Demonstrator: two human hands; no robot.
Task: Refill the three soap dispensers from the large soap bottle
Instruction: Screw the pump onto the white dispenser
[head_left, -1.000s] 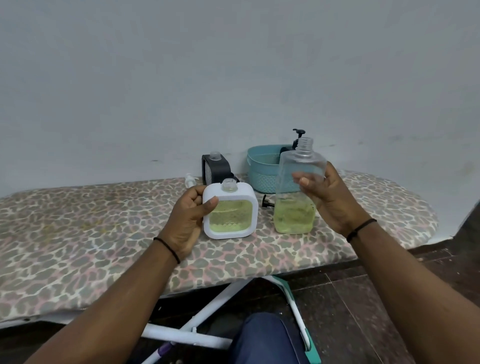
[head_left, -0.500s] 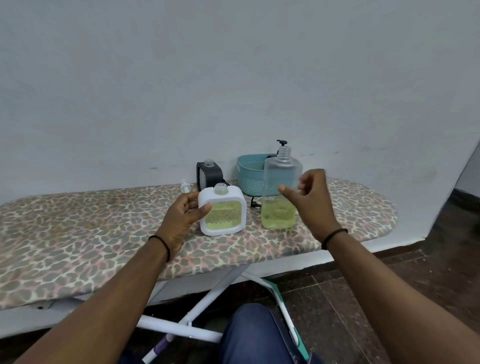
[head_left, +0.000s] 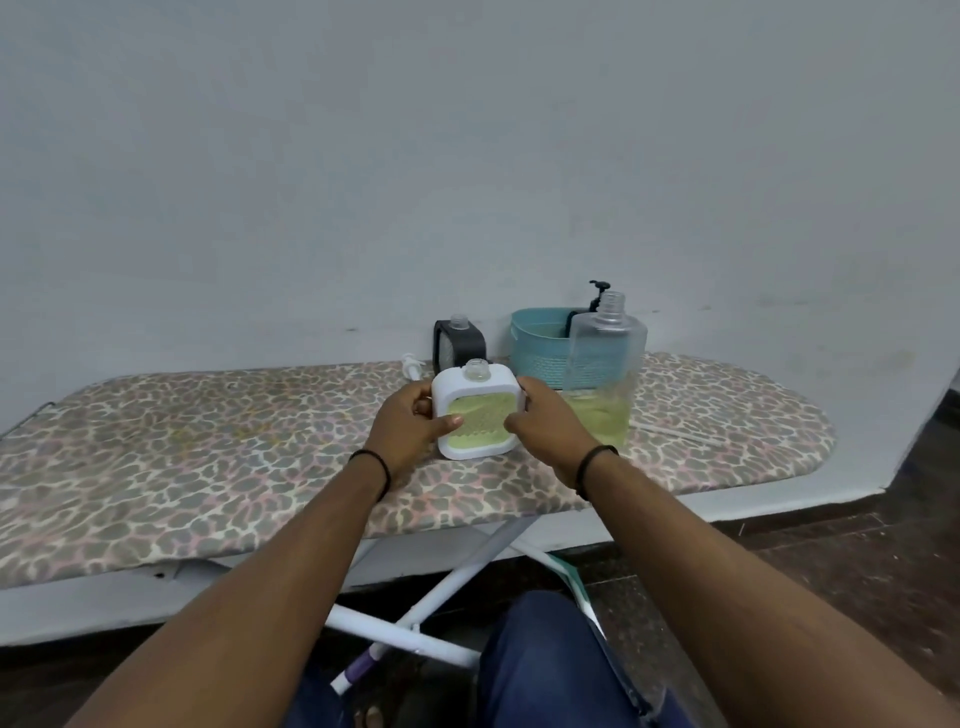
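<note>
A white square soap dispenser (head_left: 475, 384) stands on the ironing board (head_left: 208, 452), its window full of yellow-green soap and its neck uncapped. My left hand (head_left: 410, 423) grips its left side, thumb across the front. My right hand (head_left: 545, 423) holds its right side. To the right stands the large clear soap bottle (head_left: 605, 364), uncapped, roughly a third full. A black square dispenser (head_left: 460, 345) without a cap stands behind the white one.
A teal basket (head_left: 540, 338) sits against the wall behind the large bottle, with a black pump head (head_left: 597, 291) sticking up from it. A white pump (head_left: 411, 364) lies left of the black dispenser. A thin tube (head_left: 670, 432) lies right of the bottle. The board's legs cross below.
My right hand has let go of the large bottle, now standing on the board, and moved left onto the white dispenser's right side. My left hand has stayed on the dispenser.
</note>
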